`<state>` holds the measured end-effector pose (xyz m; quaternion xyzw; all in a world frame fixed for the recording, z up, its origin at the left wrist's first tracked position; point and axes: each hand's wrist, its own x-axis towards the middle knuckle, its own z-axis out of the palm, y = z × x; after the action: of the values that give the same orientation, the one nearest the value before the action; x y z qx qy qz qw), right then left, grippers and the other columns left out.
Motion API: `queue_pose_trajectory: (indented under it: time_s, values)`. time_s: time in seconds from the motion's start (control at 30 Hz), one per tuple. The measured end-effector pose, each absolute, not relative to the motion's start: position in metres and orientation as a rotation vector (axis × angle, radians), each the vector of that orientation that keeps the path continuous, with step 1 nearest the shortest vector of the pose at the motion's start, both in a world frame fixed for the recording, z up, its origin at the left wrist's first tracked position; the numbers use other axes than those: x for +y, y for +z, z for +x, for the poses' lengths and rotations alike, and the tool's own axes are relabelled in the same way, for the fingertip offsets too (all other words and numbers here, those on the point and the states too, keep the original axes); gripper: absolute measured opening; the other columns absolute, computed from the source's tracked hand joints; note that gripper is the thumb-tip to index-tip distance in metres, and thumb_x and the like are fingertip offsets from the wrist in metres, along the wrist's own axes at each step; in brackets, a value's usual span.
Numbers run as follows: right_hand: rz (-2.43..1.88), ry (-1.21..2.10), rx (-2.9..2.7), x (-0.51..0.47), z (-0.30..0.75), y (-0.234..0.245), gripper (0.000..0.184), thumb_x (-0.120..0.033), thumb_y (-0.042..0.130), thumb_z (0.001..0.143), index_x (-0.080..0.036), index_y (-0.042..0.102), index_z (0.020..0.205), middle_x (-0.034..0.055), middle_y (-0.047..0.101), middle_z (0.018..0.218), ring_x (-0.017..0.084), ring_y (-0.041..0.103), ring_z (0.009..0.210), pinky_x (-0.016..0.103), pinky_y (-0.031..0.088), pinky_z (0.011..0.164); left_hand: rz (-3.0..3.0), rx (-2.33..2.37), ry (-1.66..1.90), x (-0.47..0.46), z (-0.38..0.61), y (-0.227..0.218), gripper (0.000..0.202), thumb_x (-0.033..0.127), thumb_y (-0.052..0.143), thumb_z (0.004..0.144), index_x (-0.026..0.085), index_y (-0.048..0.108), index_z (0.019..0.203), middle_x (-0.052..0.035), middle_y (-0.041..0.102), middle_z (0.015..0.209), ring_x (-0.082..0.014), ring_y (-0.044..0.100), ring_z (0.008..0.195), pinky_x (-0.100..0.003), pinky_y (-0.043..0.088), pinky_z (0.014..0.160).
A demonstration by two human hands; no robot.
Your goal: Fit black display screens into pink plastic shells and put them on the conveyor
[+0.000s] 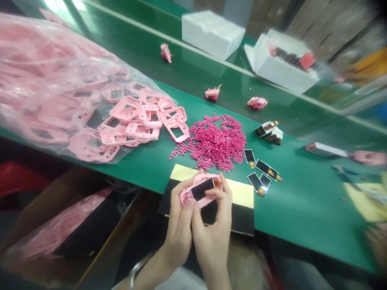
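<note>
Both hands hold one pink plastic shell (185, 195) with a small black screen (202, 189) set in it, just over the near edge of the green bench (302, 201). My left hand (180, 219) grips the shell's left side, thumb on its front. My right hand (213, 225) pinches the right side, fingers pressing on the screen. A black and yellow pad (242, 197) lies under the hands.
A clear bag of pink shells (60, 88) spills several shells (145, 119) at left. A heap of small magenta parts (214, 143) lies ahead. Loose black screens (261, 173) lie to the right. White foam boxes (211, 32) stand at the back.
</note>
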<state>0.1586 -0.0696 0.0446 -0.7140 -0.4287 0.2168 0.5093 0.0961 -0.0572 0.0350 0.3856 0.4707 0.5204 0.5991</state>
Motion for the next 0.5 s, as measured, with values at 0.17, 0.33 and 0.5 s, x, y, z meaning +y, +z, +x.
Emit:
queue_pose_trajectory:
  time_s: [0.17,0.33,0.5]
  values:
    - [-1.614,0.418,-1.003,-0.073,0.170,0.032,0.015,-0.026,0.063,0.093,-0.023,0.058,0.107,0.0121,0.060,0.129,0.024,0.061,0.118,0.041,0.049,0.098,0.945,1.195,1.377,-0.040,0.094,0.030,0.026,0.038,0.051,0.103,0.022,0.054,0.123,-0.0132,0.064,0.136,-0.0217,0.071,0.106,-0.030,0.061,0.080]
    - [-1.841,0.305,-1.305,-0.075,0.194,0.004,0.021,-0.027,0.050,0.100,-0.020,0.066,0.112,0.0087,0.063,0.099,0.022,0.059,0.092,0.039,0.048,0.083,0.920,1.209,1.376,-0.009,0.086,0.011,0.026,0.037,0.053,0.100,0.020,0.055,0.121,-0.0068,0.072,0.105,-0.0113,0.066,0.060,-0.021,0.051,0.050]
    - [-1.764,0.368,-1.401,-0.083,0.204,-0.007,0.020,-0.032,0.054,0.095,-0.020,0.065,0.107,0.0088,0.058,0.103,0.024,0.056,0.096,0.041,0.046,0.084,1.020,1.201,1.283,0.001,0.086,0.004,0.028,0.041,0.049,0.102,0.020,0.057,0.119,0.0024,0.064,0.072,-0.0101,0.055,0.050,-0.019,0.046,0.047]
